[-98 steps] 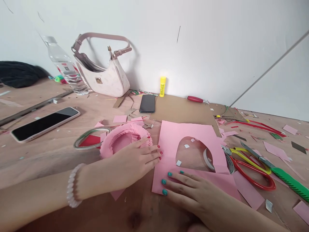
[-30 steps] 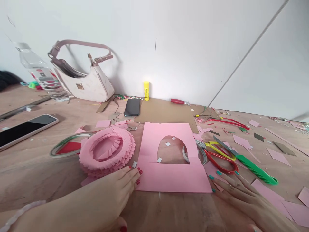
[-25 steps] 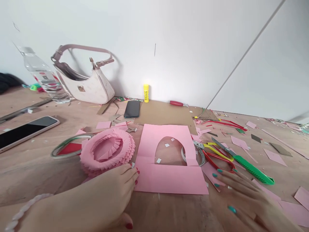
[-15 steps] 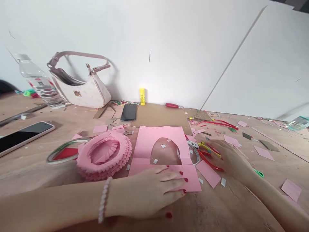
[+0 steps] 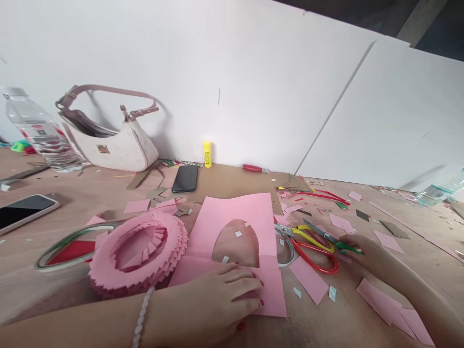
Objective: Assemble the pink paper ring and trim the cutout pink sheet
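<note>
My left hand lies flat with fingers spread on the lower part of a creased pink sheet, which has an arched hole cut in it. To the right, my right hand is closed on the green handle of a knife, its grey blade pointing up and left. Beside that blade lie scissors with red and yellow handles. A ring of folded pink paper sits left of the sheet, next to a roll of tape.
Along the wall stand a white handbag, a water bottle and a yellow glue stick. Two phones, cardboard, a red-handled tool and many paper scraps lie on the table. Another bottle is at the far right.
My right hand has moved right, off the scissors, and now holds the green-handled knife. The camera view has shifted; my left hand still rests on the pink sheet.
</note>
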Demonstrator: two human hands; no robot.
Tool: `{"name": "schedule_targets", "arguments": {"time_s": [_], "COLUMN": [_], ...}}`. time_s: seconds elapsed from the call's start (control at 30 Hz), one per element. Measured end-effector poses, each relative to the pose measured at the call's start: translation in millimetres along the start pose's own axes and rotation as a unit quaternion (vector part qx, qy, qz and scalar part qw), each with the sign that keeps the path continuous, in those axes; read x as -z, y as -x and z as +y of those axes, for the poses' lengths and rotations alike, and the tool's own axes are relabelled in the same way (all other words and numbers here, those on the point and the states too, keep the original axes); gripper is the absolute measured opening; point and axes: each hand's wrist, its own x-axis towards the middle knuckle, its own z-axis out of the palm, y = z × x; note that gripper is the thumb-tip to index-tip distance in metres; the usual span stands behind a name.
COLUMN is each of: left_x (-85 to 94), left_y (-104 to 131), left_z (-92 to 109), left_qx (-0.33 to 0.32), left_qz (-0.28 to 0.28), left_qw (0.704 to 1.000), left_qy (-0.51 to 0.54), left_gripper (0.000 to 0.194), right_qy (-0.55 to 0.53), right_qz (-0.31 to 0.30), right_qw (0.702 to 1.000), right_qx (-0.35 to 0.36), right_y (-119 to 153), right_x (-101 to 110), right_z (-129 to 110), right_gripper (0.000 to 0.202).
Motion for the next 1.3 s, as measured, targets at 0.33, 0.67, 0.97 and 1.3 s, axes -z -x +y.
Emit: {"name": "schedule_targets", "arguments": {"time_s": [0.33,0.67,0.97,1.3], "left_x": [2.7,-7.1,-7.5,-8.7], "left_y": [4.7,1.7,0.6,-1.9], "left_z": [1.8,-0.1,-1.5,-3.2], "left_qx": [0.031,0.047,0.035,0.046], "left_qz": [-0.005,0.062,0.063,0.053], "left_qw": [0.999,0.996,0.996,0.997], "left_qy": [0.03,0.042,0.046,0.023], "left_gripper": [0.048,0.045,0.044,0.042], "right_qy": [-0.188,-0.15,-0.199,-0.1], "right_qz": [-0.068,-0.206,-0.299,-0.212], "right_qw": [0.977,0.962,0.924,0.959], "right_qx": [0.066,0.099,0.131,0.158], "right_y": [24.8,36.5,39.9,60.3], "right_x": [11.6,0.0,9.4,-2.7], "right_z": [-47.2,-57.3,-79.0,-61.7], "right_gripper": [0.039,0.034,0.037,0.035]}}
